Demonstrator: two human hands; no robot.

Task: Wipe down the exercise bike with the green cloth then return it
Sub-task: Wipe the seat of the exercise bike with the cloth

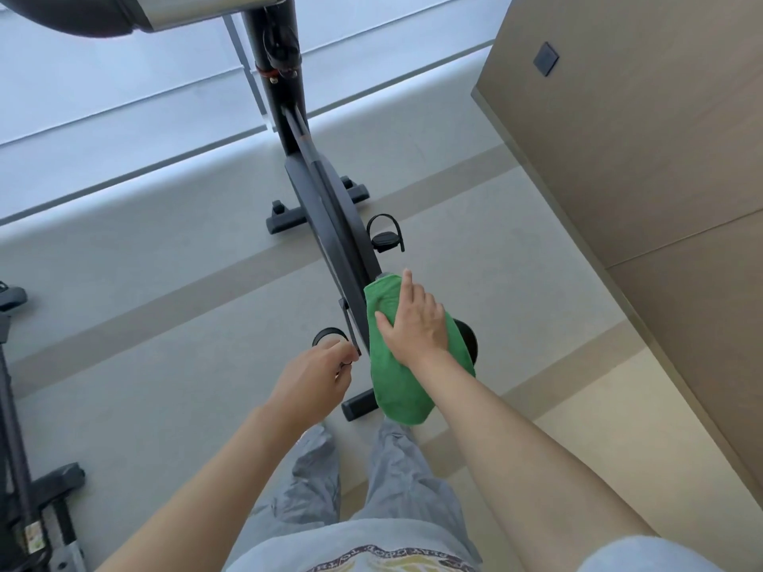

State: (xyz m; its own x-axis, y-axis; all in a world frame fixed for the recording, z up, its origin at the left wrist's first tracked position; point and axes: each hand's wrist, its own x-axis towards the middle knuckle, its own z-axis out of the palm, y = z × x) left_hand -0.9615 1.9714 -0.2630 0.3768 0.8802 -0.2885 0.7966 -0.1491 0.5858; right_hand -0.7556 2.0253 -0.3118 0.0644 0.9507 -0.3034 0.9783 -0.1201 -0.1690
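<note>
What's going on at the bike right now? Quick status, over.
Right hand flat on green cloth, pressing it on the bike. Left hand pinching the near pedal crank. Nothing in the way.

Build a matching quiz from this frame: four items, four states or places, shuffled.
Items:
1. green cloth
2. right hand
3. left hand
4. far pedal

States or places:
A. fingers curled round a small black part by the near crank
B. draped over the rear of the bike
C. untouched, strap arched over it, on the right of the bike frame
D. laid flat on the cloth, fingers straight

Pairs: 1-B, 2-D, 3-A, 4-C
</note>
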